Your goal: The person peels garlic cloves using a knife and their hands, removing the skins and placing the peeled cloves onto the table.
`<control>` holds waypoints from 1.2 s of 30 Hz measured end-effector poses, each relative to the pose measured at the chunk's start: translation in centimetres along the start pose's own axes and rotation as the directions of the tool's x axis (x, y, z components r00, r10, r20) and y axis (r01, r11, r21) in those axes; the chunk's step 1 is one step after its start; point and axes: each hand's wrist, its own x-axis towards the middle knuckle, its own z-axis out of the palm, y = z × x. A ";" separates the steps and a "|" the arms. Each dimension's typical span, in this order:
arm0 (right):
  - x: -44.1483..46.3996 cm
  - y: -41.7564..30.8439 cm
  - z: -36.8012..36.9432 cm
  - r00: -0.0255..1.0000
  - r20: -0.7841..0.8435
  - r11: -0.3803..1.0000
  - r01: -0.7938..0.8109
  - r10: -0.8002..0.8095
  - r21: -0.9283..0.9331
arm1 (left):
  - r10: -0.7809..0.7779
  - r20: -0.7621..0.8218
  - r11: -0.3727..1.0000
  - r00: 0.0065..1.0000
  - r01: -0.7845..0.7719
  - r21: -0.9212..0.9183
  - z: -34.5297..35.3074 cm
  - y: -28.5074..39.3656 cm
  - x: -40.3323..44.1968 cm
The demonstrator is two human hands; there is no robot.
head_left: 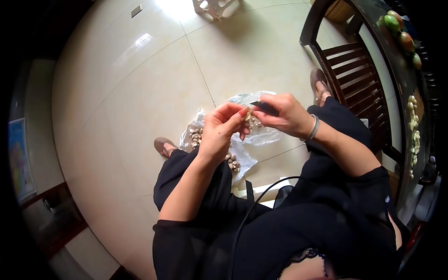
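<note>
Holding a pale piece (248, 116) between both hands (220, 128) (285, 114); blade (266, 108) beside.

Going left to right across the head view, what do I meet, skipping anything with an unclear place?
Wall poster, left shoe, left hand, right hand, slatted wooden seat, row of pale clove-like pieces.
</note>
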 end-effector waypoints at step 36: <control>-0.1 -0.1 1.2 0.977 0.027 0.805 0.188 -0.210 -0.562 | -0.156 0.005 0.946 0.988 0.151 -0.288 0.4 0.0 -0.5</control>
